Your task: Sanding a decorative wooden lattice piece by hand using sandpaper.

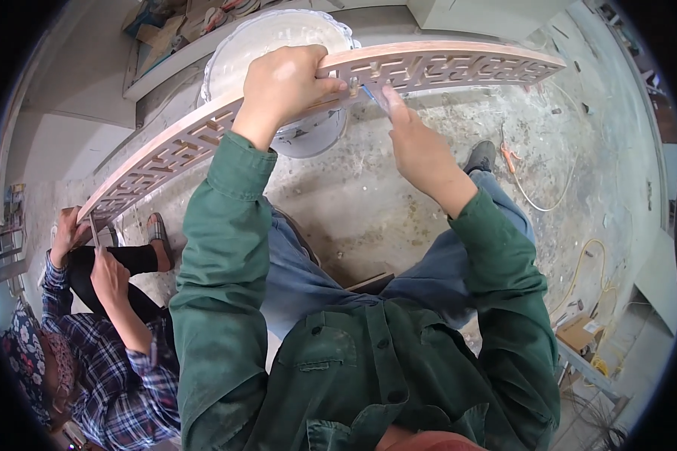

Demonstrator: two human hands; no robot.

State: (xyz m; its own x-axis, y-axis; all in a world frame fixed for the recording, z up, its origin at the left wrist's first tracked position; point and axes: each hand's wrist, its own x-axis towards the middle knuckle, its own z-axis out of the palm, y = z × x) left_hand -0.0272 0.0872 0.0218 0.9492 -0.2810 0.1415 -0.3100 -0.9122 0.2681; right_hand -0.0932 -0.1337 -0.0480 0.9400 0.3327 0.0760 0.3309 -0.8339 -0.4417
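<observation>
Two bare hands met at one long, pale wooden panel [384,55] cut through with angular lattice

The panel lay crosswise before the person, its long axis running left to right, by a round white tub [217,49]; the left hand [286,79] was nearer, its grip clamped over the upper edge, thumb along the lattice. The right hand [414,143], to the right on the near side, had its grip closed around a slim tool with a blue part [368,92], angled toward the cut-outs; whether its tip touched wood could not be told. A co-worker's hand [69,233] held the left end
</observation>
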